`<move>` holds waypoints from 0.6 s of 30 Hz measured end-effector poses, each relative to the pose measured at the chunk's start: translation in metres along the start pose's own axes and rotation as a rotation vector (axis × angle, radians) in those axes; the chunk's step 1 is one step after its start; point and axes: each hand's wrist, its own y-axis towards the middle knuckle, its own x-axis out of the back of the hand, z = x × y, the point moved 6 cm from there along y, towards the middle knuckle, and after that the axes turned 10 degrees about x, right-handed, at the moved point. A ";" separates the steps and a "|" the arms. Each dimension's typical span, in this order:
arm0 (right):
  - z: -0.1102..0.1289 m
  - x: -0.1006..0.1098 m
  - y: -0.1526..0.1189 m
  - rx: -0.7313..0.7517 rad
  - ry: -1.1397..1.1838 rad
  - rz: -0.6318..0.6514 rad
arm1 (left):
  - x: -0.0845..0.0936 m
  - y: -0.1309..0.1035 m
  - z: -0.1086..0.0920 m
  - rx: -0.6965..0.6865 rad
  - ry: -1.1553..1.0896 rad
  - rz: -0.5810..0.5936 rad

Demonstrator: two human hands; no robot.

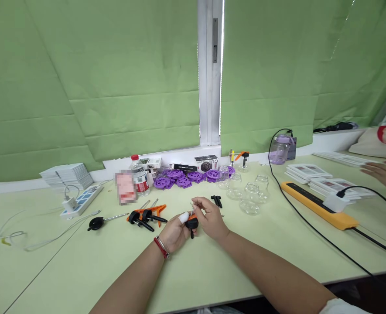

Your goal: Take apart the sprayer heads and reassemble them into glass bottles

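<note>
Low over the middle of the table, my left hand (174, 234) is closed around a pump head (192, 223) with a round black cap and an orange part. White wrapping covers its thumb. Fingers pinched together, my right hand (210, 218) is at the top of a thin pale rod (192, 210) above the cap; its lower end is hidden. To the left lie similar black pump heads (134, 218) with orange levers (160, 211) and thin tubes. A separate black cap with a tube (96, 223) lies farther left. Short black pieces (216, 201) rest beyond my right hand.
Several clear glass bottles (251, 192) stand right of centre. Purple plastic parts (182, 179) are heaped at the back beside a water bottle (141, 176). A yellow power strip (317, 205) and black cable cross the right side. Another person's hand (384, 174) is at far right.
</note>
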 end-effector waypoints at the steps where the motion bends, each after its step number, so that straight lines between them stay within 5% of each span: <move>1: -0.001 -0.002 0.000 -0.021 0.016 0.015 | -0.002 -0.001 0.001 0.010 0.002 0.009; 18: -0.012 -0.006 -0.002 -0.235 0.074 0.095 | -0.004 -0.001 0.004 0.051 -0.028 0.078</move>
